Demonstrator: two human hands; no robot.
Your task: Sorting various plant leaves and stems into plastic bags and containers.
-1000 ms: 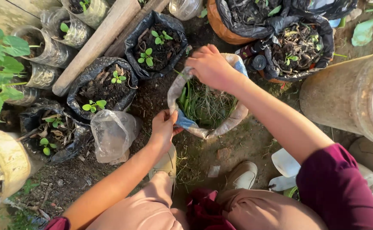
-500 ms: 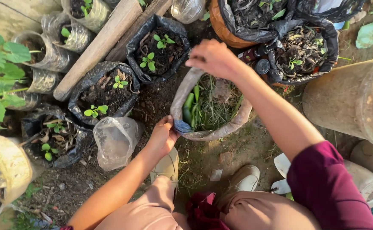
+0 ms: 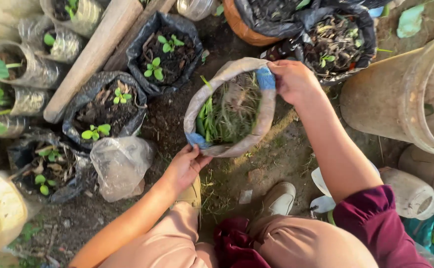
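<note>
A grey woven sack (image 3: pixel 266 111) with blue patches stands open on the soil, holding green leaves and dry grass (image 3: pixel 227 111). My right hand (image 3: pixel 292 79) grips the sack's rim at its far right, by a blue patch. My left hand (image 3: pixel 185 166) grips the near left rim at another blue patch. The two hands stretch the mouth wide. My knees and two beige shoes (image 3: pixel 279 198) are below the sack.
Black plastic grow bags with seedlings (image 3: pixel 152 54) (image 3: pixel 105 109) lie to the left, a clear plastic bag (image 3: pixel 120 164) beside my left hand. A wooden post (image 3: pixel 90 54) slants at upper left. A large tan bucket (image 3: pixel 405 94) stands right, white jugs (image 3: pixel 410 191) below it.
My right hand moved from the sack's far left rim to its far right rim and pulled it open wider. The view shifted down and right.
</note>
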